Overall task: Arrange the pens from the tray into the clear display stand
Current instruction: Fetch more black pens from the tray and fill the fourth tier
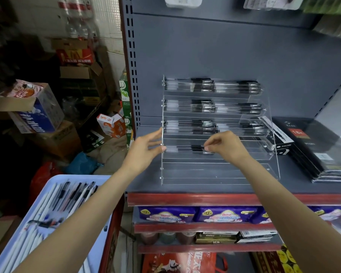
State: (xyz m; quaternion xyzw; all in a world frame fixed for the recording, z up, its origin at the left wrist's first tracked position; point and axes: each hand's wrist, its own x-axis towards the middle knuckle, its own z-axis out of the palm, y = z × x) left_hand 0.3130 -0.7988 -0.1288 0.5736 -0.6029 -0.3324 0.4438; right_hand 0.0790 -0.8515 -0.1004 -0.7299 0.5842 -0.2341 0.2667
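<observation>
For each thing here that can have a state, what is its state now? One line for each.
Stand: upright on shelf, top three tiers filled, fourth partly filled, lower tiers bare.
Pens in fourth tier: lying flat, left half only.
Tray: holds many loose pens.
Left hand: fingers straight, touching stand's left edge.
Right hand: pinching a pen end.

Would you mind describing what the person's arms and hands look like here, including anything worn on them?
Both forearms are bare as far as the picture shows, with no sleeves in view. The left hand and right hand wear no gloves. No watch, bracelet or ring is visible on either wrist or on the fingers that show. The fingers are slim, and the nails that show look short and unpainted.
</observation>
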